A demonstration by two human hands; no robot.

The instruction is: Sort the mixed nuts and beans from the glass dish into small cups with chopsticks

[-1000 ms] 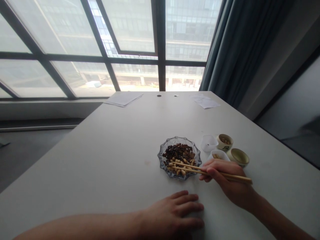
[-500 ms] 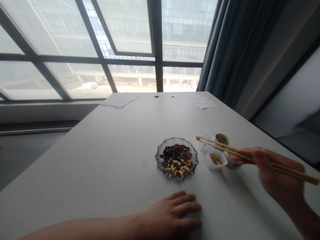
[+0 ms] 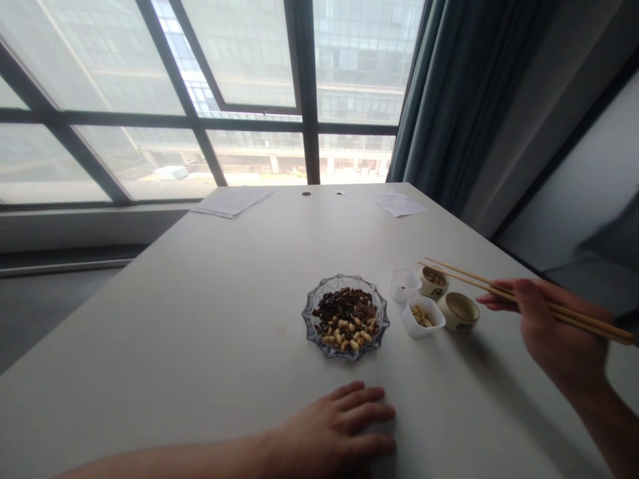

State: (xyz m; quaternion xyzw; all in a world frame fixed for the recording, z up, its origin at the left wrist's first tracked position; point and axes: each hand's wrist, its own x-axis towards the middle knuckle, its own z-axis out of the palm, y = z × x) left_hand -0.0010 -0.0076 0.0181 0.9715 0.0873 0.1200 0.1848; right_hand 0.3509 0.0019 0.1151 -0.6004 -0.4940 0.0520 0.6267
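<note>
My right hand (image 3: 546,336) is closed around a pair of wooden chopsticks (image 3: 504,293), held in the air to the right of the small cups. Their tips hover just above a round cup holding nuts (image 3: 433,281). My left hand (image 3: 334,432) lies flat on the white table (image 3: 200,319), fingers stretched out, just in front of a glass dish (image 3: 345,324) of dark seeds and pale peanuts. Beside the dish stand a square white cup with peanuts (image 3: 423,316), a square white cup (image 3: 404,284) that looks nearly empty, and a round cup (image 3: 458,311).
Sheets of paper (image 3: 232,201) lie at the table's far left, and more paper (image 3: 401,205) at the far right. Two small round holes (image 3: 322,193) sit near the far edge. A large window and a grey curtain (image 3: 449,100) stand behind the table.
My right hand lifted the chopsticks out of the glass dish and swung them right, over the small cups. The left hand has stayed flat on the table.
</note>
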